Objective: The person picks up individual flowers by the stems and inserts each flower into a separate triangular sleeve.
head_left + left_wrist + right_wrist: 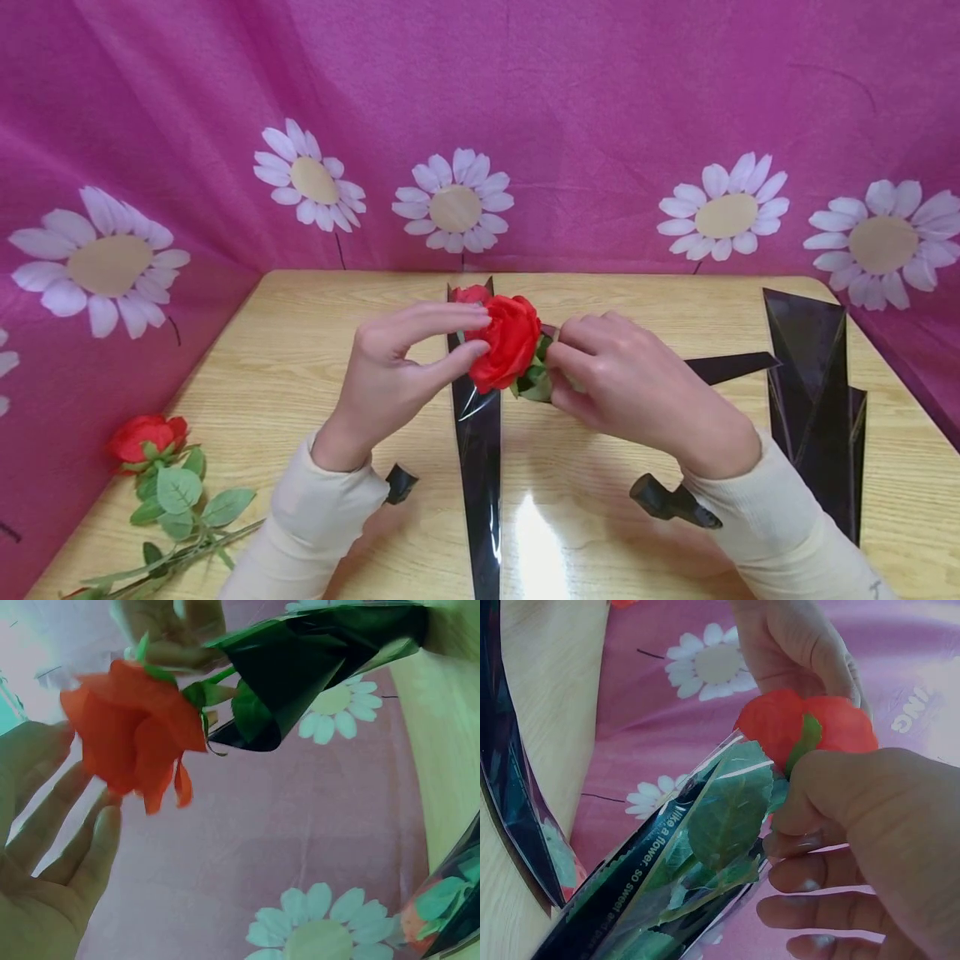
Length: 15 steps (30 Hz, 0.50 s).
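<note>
A red artificial rose (510, 342) is held up over the table, its stem and leaves inside a black-and-clear flower sleeve (652, 877) with printed lettering. My right hand (630, 383) pinches the rose just below its bloom with thumb and forefinger. In the right wrist view the other right fingers lie beside the sleeve's mouth. The sleeve's narrow black end shows beyond my right wrist in the head view. My left hand (405, 358) is at the bloom's left side, its fairly straight fingers touching the petals, as the left wrist view (60, 855) shows.
Another rose (471, 294) lies in a black sleeve (480, 475) down the table's middle. Unwrapped roses (147, 439) with leafy stems lie at the left front. Several black sleeves (810, 392) are stacked at the right. A pink daisy-print cloth (585, 125) hangs behind.
</note>
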Tool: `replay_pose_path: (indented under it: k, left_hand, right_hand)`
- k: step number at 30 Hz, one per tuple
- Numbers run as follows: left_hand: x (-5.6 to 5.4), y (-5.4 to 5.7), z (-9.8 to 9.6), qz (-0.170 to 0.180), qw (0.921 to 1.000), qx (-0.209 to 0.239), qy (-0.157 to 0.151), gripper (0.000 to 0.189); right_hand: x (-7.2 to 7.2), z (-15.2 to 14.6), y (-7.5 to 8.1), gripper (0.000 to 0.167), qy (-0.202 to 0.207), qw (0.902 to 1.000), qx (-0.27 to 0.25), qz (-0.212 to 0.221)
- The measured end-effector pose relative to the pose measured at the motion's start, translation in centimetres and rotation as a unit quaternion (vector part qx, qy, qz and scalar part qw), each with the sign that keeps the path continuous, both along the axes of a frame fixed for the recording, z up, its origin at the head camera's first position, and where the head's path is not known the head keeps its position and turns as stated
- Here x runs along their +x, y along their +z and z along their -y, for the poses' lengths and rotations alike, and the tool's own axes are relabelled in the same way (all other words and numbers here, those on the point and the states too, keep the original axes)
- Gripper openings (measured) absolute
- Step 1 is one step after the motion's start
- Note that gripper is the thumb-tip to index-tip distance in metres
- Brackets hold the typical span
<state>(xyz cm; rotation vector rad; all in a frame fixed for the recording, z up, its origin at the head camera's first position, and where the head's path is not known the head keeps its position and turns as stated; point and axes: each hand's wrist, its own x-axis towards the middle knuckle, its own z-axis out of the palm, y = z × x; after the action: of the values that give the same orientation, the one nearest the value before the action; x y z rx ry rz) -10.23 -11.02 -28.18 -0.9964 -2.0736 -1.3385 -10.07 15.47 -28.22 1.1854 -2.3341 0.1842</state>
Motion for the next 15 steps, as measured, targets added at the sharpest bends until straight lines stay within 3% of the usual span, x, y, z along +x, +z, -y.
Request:
replay_pose_path:
  k: [15]
  left_hand:
    - [-0.2,-1.4,-1.5,0.000,0.9983,-0.052,-0.026,0.029]
  right_hand:
    - [0.0,0.3,-0.3,0.012,0.002,0.9997,0.025,0.004]
